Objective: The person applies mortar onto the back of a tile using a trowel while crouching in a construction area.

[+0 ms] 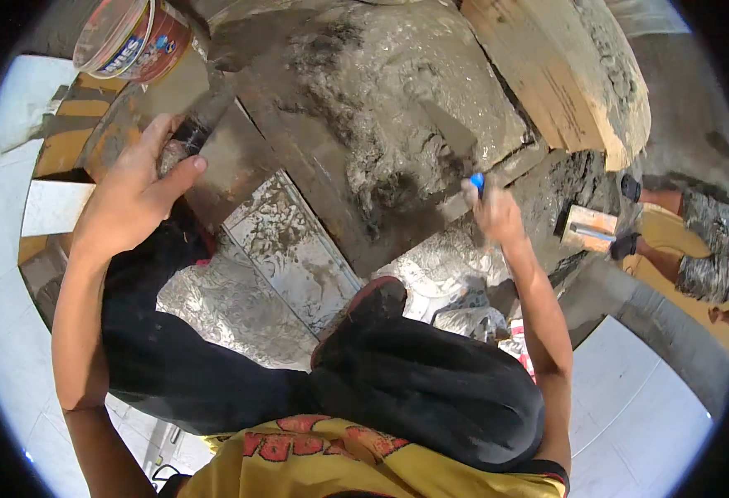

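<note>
From my far seat, I see my right hand [497, 217] with its fingers closed around the blue handle of a trowel [449, 129]. The trowel's blade points up and left from that hand, over the wet gray mud [414, 79]. The mud is a big, shiny heap just past the hand. I can't tell how deep the blade sits in it.

My left hand [136, 187] is well apart, off to the left. Its thumb sticks out wide, and its fingers curl by a dark thing [192, 133]. I can't tell if it grips that thing or only touches it. A bucket [111, 37] stands beyond this hand. Between my 2 hands, nearer to me, lies a white tile [285, 241] with mud smears on it. Past my right hand, to its right, lies a second flat tool [590, 229].

I think the step now is working or scooping the mud. To me, the next move calls for a flat blade, a firm right wrist and a slow lift, so a scoop won't slide off.
</note>
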`<state>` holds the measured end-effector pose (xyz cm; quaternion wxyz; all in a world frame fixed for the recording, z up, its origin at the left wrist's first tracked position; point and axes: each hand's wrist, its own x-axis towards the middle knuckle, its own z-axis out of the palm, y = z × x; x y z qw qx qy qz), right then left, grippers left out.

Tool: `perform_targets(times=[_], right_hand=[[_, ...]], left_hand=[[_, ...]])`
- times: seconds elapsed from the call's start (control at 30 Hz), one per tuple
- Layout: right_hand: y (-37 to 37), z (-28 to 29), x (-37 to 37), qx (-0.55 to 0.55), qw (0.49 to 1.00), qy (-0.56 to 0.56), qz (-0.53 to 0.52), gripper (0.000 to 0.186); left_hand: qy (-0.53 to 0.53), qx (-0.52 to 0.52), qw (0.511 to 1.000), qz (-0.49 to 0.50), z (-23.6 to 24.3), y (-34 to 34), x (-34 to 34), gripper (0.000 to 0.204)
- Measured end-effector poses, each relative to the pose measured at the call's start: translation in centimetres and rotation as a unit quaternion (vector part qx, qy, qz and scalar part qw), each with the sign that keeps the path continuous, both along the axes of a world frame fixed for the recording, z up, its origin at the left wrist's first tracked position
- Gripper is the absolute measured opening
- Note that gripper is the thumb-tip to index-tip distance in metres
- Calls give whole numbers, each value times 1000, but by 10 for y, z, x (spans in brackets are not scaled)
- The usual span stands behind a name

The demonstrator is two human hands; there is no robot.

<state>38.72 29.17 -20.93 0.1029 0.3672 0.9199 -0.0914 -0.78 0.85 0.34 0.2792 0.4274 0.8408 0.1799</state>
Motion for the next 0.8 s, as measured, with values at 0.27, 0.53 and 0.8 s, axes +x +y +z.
perform_targets(times=[0.27,0.53,0.8], right_hand=[[12,-27,-59,5,995,-65,75,55],[-24,25,-36,-49,993,-100,31,52],[25,-20,-58,-12,995,-31,96,49]], left_hand=[[-97,-18,995,34,4,15,1,57],[-168,-88,972,136,-2,3,-11,66],[-129,-72,986,71,-6,17,-13,61]])
